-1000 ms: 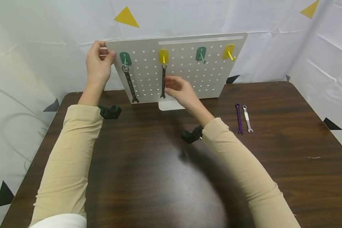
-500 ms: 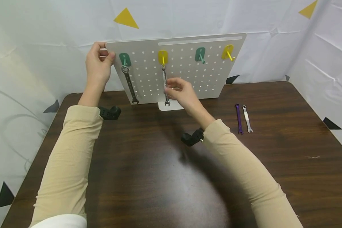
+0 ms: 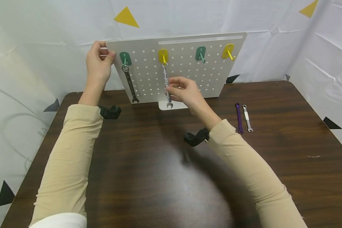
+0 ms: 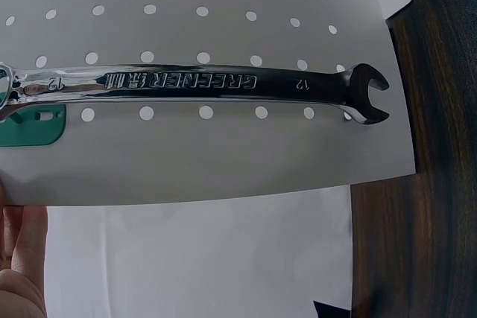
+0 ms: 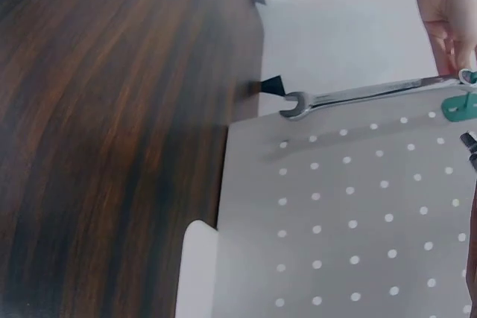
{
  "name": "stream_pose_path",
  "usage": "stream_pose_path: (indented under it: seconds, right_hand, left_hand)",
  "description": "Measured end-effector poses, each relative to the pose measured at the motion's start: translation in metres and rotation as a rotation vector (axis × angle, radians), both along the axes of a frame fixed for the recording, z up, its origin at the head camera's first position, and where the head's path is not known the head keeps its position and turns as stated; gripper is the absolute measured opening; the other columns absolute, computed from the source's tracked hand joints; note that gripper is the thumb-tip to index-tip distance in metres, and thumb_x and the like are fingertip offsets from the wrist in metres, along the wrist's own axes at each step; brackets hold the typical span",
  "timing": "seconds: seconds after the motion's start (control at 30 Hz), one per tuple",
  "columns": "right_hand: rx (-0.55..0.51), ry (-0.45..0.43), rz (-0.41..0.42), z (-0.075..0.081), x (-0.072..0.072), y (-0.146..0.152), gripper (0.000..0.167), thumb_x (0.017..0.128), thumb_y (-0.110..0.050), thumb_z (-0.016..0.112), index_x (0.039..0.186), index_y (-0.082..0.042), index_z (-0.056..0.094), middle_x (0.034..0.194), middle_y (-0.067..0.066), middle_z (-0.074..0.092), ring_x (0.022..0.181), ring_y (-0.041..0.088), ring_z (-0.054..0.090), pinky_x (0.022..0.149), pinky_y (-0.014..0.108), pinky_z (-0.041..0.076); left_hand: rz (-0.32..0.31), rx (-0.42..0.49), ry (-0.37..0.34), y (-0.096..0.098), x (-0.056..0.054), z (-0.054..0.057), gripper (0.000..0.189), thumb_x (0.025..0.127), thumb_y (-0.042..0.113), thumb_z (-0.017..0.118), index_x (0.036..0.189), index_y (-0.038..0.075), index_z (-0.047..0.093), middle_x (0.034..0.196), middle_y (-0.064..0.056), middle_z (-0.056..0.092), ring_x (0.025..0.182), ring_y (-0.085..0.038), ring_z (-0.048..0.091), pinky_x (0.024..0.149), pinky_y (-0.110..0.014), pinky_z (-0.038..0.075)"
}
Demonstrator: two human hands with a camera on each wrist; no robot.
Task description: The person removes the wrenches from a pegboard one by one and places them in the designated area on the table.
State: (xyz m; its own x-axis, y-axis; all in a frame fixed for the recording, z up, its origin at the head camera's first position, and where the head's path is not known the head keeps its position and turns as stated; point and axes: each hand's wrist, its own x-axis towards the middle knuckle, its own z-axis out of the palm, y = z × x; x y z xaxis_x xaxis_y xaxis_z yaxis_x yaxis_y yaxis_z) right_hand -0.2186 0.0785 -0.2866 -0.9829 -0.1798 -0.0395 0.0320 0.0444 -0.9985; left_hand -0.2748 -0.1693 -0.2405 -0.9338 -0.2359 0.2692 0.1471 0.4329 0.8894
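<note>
My left hand pinches the upper left corner of the grey pegboard. A combination wrench marked 12 hangs beside it by its ring end from the left green hook. With thumb and fingers my right hand pinches a second combination wrench around mid-shank. That wrench's ring end is at the tip of the left yellow hook; its open end points down, tilted slightly off the board. In the right wrist view only a sliver of my right fingers shows at the edge.
A second green hook and a second yellow hook sit further right on the board, bearing nothing. On the brown table at right lie a purple wrench and a silver wrench with a white band. White cloth walls surround the table.
The second wrench's lower end has swung out from the board and slightly right, with my right hand moving from beside it to pinching it. My left hand stays on the board corner.
</note>
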Motion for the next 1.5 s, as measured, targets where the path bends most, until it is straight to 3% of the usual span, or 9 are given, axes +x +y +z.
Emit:
stream_pose_path:
  seconds: [0.23,0.43,0.93,1.3,1.5]
  right_hand:
    - [-0.027,-0.029,0.011,0.008,0.003,0.002,0.035,0.092,-0.003,0.059,0.127,0.004,0.054,0.098,0.004,0.058,0.092,0.020,0.066,0.093,0.038,0.056]
    - [-0.026,-0.023,0.013,0.009,0.003,0.002,0.036,0.092,-0.003,0.060,0.127,0.004,0.055,0.099,0.006,0.060,0.086,0.012,0.065,0.092,0.038,0.056]
    - [-0.038,0.023,-0.017,0.011,0.003,0.004,0.036,0.092,-0.002,0.059,0.127,0.003,0.053,0.099,0.002,0.056,0.087,0.007,0.063,0.095,0.037,0.055]
    - [-0.029,0.054,-0.006,0.006,0.002,0.028,0.031,0.091,-0.002,0.060,0.122,0.002,0.054,0.093,-0.004,0.060,0.083,0.004,0.064,0.087,0.030,0.058]
    - [-0.005,0.056,0.006,-0.001,0.002,0.047,0.018,0.092,-0.002,0.059,0.109,-0.007,0.057,0.088,-0.008,0.060,0.082,0.002,0.065,0.083,0.023,0.058]
  left_hand:
    - [-0.001,0.007,0.002,0.000,0.000,0.000,0.021,0.095,0.018,0.056,0.117,0.015,0.057,0.089,0.014,0.046,0.084,0.000,0.049,0.091,-0.022,0.053]
    - [0.008,-0.009,-0.008,0.001,0.001,0.000,0.022,0.095,0.019,0.056,0.117,0.016,0.057,0.091,0.014,0.046,0.086,0.000,0.049,0.091,-0.022,0.052]
    - [0.010,-0.004,-0.007,-0.001,0.000,-0.002,0.023,0.095,0.019,0.056,0.118,0.015,0.056,0.092,0.013,0.048,0.085,0.000,0.049,0.092,-0.023,0.053]
    - [0.012,-0.002,0.000,-0.004,0.001,-0.003,0.023,0.095,0.019,0.057,0.117,0.015,0.057,0.091,0.013,0.047,0.084,0.000,0.050,0.091,-0.022,0.053]
    - [0.017,-0.006,0.003,-0.006,0.002,-0.003,0.022,0.095,0.017,0.057,0.117,0.015,0.057,0.090,0.013,0.047,0.083,0.000,0.050,0.090,-0.022,0.053]
